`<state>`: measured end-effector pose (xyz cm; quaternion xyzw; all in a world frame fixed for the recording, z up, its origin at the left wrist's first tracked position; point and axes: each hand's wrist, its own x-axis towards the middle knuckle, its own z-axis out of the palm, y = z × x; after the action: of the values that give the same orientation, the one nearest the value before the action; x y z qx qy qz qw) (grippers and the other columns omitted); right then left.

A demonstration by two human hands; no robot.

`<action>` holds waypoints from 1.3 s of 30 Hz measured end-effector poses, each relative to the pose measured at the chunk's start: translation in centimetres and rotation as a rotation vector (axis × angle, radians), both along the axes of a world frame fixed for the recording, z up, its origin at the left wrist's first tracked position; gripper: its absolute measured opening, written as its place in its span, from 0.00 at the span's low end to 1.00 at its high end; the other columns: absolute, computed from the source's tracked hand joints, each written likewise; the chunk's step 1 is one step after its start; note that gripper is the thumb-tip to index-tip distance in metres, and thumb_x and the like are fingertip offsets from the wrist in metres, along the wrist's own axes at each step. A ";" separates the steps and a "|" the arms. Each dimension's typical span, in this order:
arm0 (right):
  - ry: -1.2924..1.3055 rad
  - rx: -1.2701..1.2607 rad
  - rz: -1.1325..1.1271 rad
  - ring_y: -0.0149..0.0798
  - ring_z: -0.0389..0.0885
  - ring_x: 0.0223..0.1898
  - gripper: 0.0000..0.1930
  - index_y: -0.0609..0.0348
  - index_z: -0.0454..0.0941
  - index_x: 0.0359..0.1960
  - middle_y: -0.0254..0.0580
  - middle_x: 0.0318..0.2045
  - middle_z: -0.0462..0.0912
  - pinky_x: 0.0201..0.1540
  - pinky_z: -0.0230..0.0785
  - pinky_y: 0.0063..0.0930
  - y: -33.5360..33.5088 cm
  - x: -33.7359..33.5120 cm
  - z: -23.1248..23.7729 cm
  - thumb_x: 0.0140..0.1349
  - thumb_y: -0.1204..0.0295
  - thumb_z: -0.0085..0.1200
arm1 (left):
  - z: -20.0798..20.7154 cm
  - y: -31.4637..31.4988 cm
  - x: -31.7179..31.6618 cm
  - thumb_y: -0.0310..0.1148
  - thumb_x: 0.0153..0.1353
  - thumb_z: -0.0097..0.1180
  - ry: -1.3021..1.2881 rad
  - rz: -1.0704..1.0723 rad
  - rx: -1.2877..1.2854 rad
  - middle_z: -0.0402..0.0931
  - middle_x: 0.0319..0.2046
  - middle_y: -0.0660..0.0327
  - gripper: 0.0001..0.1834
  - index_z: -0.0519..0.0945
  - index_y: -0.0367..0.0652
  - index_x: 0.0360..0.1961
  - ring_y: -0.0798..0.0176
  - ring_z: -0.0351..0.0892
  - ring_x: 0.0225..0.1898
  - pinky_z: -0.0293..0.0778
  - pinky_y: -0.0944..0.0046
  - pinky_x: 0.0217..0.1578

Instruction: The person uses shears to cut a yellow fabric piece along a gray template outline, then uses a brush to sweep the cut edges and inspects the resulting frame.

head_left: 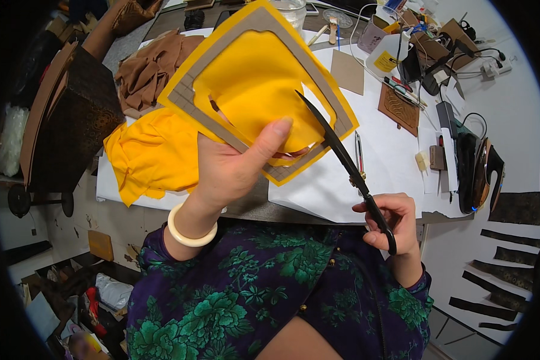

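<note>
My left hand [237, 165], a cream bangle on its wrist, pinches a yellow fabric panel [246, 60] with the thumb on top. The panel is held tilted above the table. A grey frame-shaped backing [189, 90] with ruled lines borders it, leaving a yellow outer margin. Slits run along the frame's inner edge, and the yellow middle partly hangs loose. Black scissors [342, 155] are in my right hand [396, 219], fingers through the handles. One long blade lies across the frame's right side, its tip over the slit; the other blade cannot be made out.
Crumpled yellow fabric [153, 156] and a brown leather heap [153, 75] lie at left. White paper [318, 195] covers part of the table. A patterned brown leather piece [399, 108], a white bottle [390, 57] and cables crowd the right. A dark box-like piece [72, 120] stands far left.
</note>
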<state>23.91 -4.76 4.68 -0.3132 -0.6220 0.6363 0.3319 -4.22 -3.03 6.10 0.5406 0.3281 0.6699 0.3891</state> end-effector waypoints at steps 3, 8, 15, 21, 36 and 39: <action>-0.005 -0.045 -0.011 0.16 0.61 0.16 0.22 0.79 0.76 0.40 0.25 0.14 0.67 0.18 0.48 0.11 -0.3 0.3 0.3 0.45 0.75 0.68 | -0.5 -0.2 -0.3 0.23 0.59 0.54 0.007 0.025 0.009 0.77 0.39 0.59 0.13 0.74 0.34 0.46 0.69 0.77 0.38 0.73 0.69 0.41; 0.015 -0.071 -0.012 0.16 0.61 0.16 0.21 0.79 0.76 0.40 0.25 0.14 0.66 0.19 0.48 0.11 -0.3 0.2 0.5 0.46 0.76 0.66 | -0.6 -0.2 -0.4 0.22 0.59 0.54 0.068 0.054 0.068 0.77 0.40 0.59 0.14 0.73 0.34 0.47 0.68 0.77 0.39 0.73 0.69 0.43; 0.035 -0.091 -0.006 0.17 0.60 0.16 0.19 0.80 0.75 0.41 0.25 0.15 0.65 0.19 0.48 0.12 0.1 0.2 0.3 0.48 0.79 0.63 | -0.9 -0.2 -0.2 0.21 0.58 0.55 0.105 0.037 0.064 0.77 0.40 0.59 0.13 0.74 0.35 0.46 0.68 0.77 0.39 0.72 0.69 0.43; 0.024 -0.076 -0.008 0.16 0.62 0.17 0.18 0.81 0.75 0.41 0.26 0.15 0.68 0.19 0.52 0.11 0.2 0.1 0.3 0.48 0.82 0.62 | -0.9 -0.2 -0.3 0.22 0.57 0.57 0.110 0.037 0.067 0.77 0.40 0.59 0.14 0.74 0.35 0.45 0.69 0.77 0.39 0.73 0.69 0.42; -0.009 -0.036 -0.026 0.16 0.64 0.16 0.15 0.79 0.77 0.39 0.28 0.15 0.72 0.18 0.52 0.10 0.2 0.2 0.3 0.49 0.82 0.62 | -0.8 -0.2 -0.4 0.22 0.57 0.57 0.136 0.031 0.072 0.77 0.40 0.59 0.14 0.74 0.34 0.45 0.68 0.77 0.39 0.72 0.69 0.43; -0.018 -0.029 -0.032 0.15 0.64 0.16 0.15 0.79 0.77 0.39 0.27 0.15 0.71 0.18 0.52 0.10 0.2 0.2 0.3 0.49 0.82 0.63 | -0.8 -0.2 -0.5 0.22 0.57 0.57 0.145 0.025 0.082 0.77 0.39 0.59 0.13 0.74 0.34 0.45 0.68 0.77 0.39 0.72 0.69 0.43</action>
<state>24.09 -4.60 5.03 -0.3338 -0.6106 0.6368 0.3320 -4.72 -3.20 5.31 0.5991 0.3344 0.6467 0.3331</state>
